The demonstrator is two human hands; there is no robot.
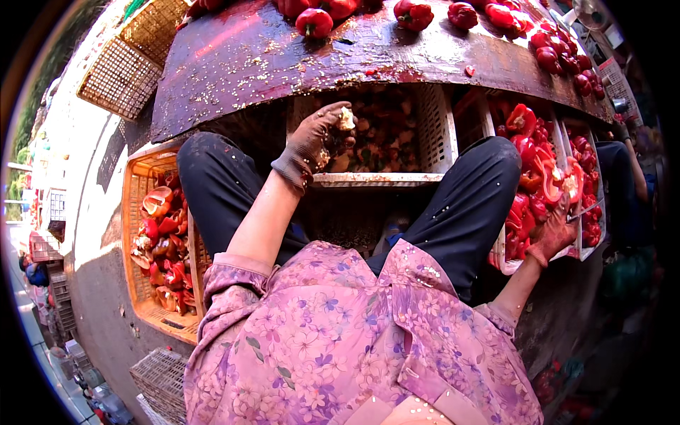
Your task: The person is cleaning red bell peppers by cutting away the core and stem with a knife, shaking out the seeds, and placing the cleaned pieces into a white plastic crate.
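Observation:
My left hand (319, 141), in a dark, seed-flecked glove, pinches a pale pepper core (346, 119) above a white plastic crate (377, 179). Scraps of cores and stems (380, 138) lie inside that crate, between my knees. Out to the right, my right hand (555, 234) wears a reddish glove and reaches over a crate of cut red peppers (523, 207). A pepper half (572, 180) with pale inner flesh is at its fingertips. By that hand shows a thin metallic strip (587, 208), possibly a blade; whether I grip it or the pepper is unclear.
Whole red peppers (314, 24) sit on the seed-strewn tabletop (239, 69) ahead. An orange crate (133, 255) of cut peppers stands by my left knee. Slatted crates (119, 77) are at upper left, with more (159, 374) at lower left. Another person's arm (635, 164) shows far right.

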